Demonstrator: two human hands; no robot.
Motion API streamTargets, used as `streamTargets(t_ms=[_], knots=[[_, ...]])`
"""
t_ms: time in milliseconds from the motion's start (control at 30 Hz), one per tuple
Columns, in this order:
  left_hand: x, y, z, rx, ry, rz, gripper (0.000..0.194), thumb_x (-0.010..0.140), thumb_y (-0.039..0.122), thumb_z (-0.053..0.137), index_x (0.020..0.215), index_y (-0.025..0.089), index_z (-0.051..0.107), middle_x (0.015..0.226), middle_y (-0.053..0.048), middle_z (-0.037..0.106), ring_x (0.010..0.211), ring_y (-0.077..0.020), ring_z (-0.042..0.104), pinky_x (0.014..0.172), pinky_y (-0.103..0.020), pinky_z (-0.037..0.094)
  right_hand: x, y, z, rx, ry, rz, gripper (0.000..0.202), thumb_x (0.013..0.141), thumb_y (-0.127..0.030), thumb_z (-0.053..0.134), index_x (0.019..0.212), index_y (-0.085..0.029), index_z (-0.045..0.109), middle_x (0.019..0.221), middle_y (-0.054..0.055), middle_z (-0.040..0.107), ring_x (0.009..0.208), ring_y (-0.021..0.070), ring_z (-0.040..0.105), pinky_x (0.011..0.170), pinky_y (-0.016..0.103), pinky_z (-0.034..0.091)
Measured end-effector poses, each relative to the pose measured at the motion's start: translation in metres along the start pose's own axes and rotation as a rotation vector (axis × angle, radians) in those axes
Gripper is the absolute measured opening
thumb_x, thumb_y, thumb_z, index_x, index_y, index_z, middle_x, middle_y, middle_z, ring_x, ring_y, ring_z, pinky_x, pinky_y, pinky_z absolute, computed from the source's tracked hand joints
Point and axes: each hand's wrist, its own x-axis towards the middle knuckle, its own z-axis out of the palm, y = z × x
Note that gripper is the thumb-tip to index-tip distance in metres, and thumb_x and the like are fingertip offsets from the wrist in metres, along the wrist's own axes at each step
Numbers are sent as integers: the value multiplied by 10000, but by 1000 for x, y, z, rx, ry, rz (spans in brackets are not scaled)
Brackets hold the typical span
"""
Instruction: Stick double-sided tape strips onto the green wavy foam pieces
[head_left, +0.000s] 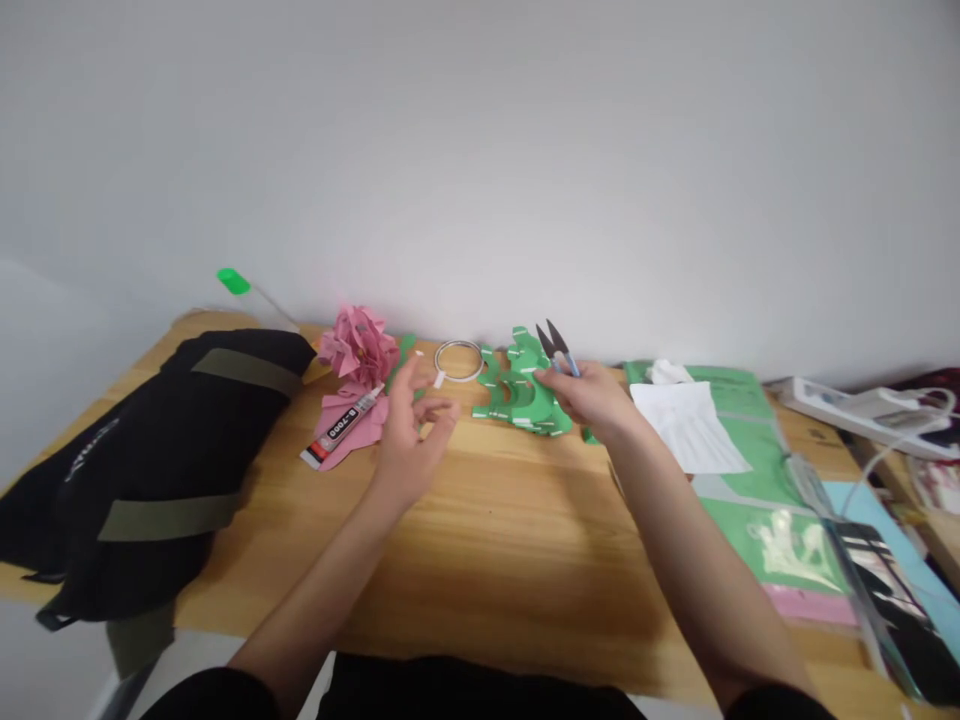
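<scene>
My right hand [592, 395] is closed around thread snips [558, 350], whose two dark blades point up and stand apart. Under and left of it lie green cut pieces [525, 395] with small white strips. My left hand [414, 430] is raised over the table with its fingers apart and nothing seen in them. Beside it, a B-7000 glue tube [343, 427] rests on pink petal-shaped pieces [358, 440]. A crumpled pink flower [358, 347] sits just behind these. Between the hands, near the wall, lies a roll of tape [459, 361] with a white end sticking out.
On the left of the wooden table [480, 540] lies a black bag [172, 430]. At the right are a white paper [688, 427], green packets [739, 400], a phone [896, 600] and a power strip [862, 410]. A green-tipped stick [234, 281] stands behind the bag.
</scene>
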Motion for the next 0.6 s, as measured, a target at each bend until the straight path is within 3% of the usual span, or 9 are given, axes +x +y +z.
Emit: streamTargets(t_ms=[167, 333, 467, 600], knots=[[-11, -7, -8, -111, -176, -330, 659, 756, 267, 700, 1362, 238, 440, 1237, -100, 605, 829, -159, 716, 788, -319, 532, 33, 3, -7, -99, 89, 77, 309, 729, -180, 652, 510, -211, 437, 378, -69, 340, 377, 63, 271, 407, 247, 165], [-16, -4, -24, -202, -162, -436, 600, 734, 273, 704, 1292, 199, 498, 1194, -100, 629, 836, -178, 739, 726, -271, 507, 14, 12, -26, -67, 176, 45, 128, 726, -224, 635, 618, -164, 599, 374, -86, 335, 363, 59, 247, 402, 245, 167], [-15, -15, -34, -48, -150, -354, 596, 730, 264, 667, 1289, 184, 477, 1213, -124, 614, 878, -198, 732, 820, -349, 541, -11, 13, -30, 12, 169, 20, 168, 731, -307, 623, 705, -144, 656, 394, -97, 304, 366, 62, 236, 392, 244, 155], [-19, -31, -44, 341, -152, -49, 683, 719, 180, 619, 1367, 184, 402, 1322, -171, 557, 1086, -263, 680, 1004, -480, 483, -27, 24, -3, 96, 6, 7, 192, 745, -351, 619, 740, -164, 662, 411, -107, 279, 379, 62, 218, 388, 230, 140]])
